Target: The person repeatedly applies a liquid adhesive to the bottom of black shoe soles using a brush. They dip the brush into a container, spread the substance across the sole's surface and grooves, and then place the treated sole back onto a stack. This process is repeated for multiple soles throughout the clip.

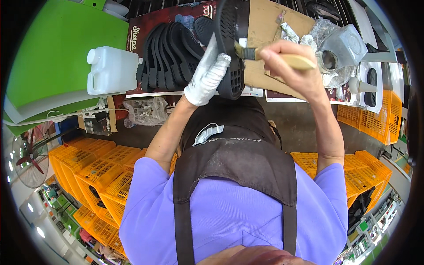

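A dark red printed cardboard sheet [134, 53] and a plain tan cardboard sheet [260, 26] lie side by side before the person, a row of curved black rubber soles [170, 57] standing on the red one. In front of the join between the sheets, the long black rubber sole with a grid of hollows at its near end [227, 39] is held up, its long axis running away from the body and its far end cut by the upper picture edge. The left hand in a white glove [207, 77] is the nearer, gripping the sole from its left side; some fingertips are hidden. The bare right hand [291, 66] stands well apart on the other side, pinching the flat wooden-handled paintbrush [250, 53] between thumb and fingers. The brush lies crosswise to the sole, its pale bristles [239, 50] at the right edge; whether they press there, blur leaves unclear.
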A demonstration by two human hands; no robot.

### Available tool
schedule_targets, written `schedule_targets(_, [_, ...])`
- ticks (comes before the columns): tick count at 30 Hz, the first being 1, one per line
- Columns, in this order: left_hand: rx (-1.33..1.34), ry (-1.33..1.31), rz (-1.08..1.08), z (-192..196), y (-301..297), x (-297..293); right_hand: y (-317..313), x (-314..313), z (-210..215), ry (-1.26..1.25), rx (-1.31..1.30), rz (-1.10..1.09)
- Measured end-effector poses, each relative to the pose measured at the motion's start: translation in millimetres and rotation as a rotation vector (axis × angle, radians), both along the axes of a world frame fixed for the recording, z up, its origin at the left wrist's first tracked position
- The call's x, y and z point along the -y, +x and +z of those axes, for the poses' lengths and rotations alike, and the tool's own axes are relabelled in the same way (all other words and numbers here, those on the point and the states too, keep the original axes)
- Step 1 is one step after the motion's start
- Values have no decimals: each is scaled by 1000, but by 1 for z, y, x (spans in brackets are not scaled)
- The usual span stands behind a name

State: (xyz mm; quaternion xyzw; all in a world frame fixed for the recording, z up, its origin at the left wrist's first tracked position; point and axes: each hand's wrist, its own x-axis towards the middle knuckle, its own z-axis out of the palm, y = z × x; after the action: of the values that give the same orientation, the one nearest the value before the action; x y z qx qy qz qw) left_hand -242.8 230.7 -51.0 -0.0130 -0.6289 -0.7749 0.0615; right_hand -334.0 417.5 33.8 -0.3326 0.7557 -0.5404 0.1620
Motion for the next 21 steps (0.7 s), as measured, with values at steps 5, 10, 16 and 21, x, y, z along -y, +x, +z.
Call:
schedule_targets(5, [-52, 64, 72, 11, -4, 7, 3, -6, 11, 78, -70, 109])
schedule_targets(10, [26, -2, 36, 25, -6, 19, -4, -7, 5, -24, -279, 131])
schedule_targets(16, [-249, -407, -1, 31, -6, 21, -3, -4, 11, 75, -309, 45])
schedule_targets(21, [-255, -246, 60, 19, 5, 16, 0, -1, 17, 88, 3, -28])
